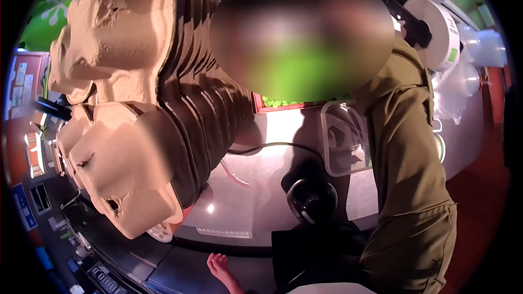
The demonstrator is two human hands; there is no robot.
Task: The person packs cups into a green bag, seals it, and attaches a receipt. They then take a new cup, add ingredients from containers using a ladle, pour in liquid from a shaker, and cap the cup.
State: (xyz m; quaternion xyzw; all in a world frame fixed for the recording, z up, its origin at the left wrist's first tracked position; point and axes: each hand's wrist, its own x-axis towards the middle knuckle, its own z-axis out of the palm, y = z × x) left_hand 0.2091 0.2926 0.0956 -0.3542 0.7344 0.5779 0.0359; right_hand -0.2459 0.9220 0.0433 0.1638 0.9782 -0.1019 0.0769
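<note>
A tall stack of brown moulded-pulp cup carriers fills the left side, close to the camera. Low in the view, beside the dark clothing at my body, is what appears to be my left hand. Its fingers are loosely bent and slightly apart, with nothing visible in them; it is away from the stack. On the right, an olive sleeve reaches up and forward, apparently my right arm. My right hand is lost around the large blurred oval, so its fingers and anything in them are hidden. Beside this sleeve sits a clear plastic container.
A red-edged tray with green contents shows below the blur. A round black object stands near a dark cable on the pale counter. A large paper roll and clear plastic cups are at right.
</note>
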